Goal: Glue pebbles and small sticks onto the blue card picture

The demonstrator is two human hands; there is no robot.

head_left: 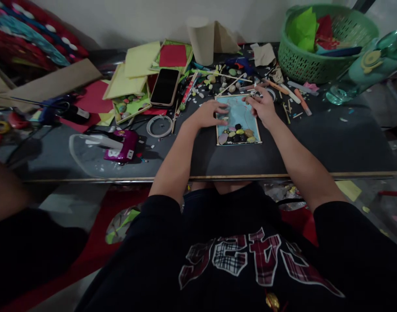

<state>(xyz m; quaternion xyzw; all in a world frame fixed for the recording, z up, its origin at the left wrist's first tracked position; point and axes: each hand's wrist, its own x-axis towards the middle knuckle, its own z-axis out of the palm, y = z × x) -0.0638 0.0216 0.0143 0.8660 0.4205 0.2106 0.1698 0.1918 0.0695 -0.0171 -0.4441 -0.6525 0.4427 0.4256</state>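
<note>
A small light-blue picture panel (240, 113) with a thin stick frame lies on the dark table in front of me. Coloured pebbles (239, 138), black, yellow, tan and lilac, are grouped along its near edge. My left hand (207, 115) reaches over the panel's left edge, fingers apart and holding nothing I can see. At the panel's right far corner is my right hand (263, 106), its thumb and fingers pinched together. Whatever is between those fingertips is too small and blurred to name. Loose pebbles (232, 80) and thin sticks lie just beyond the panel.
A green basket (318, 69) and a green bottle (361, 71) stand at the back right. To the left are a phone (165, 87), a tape roll (159, 126), a purple power strip (123, 147) and yellow card frames (142, 60). Another person's arm (6, 190) shows at far left.
</note>
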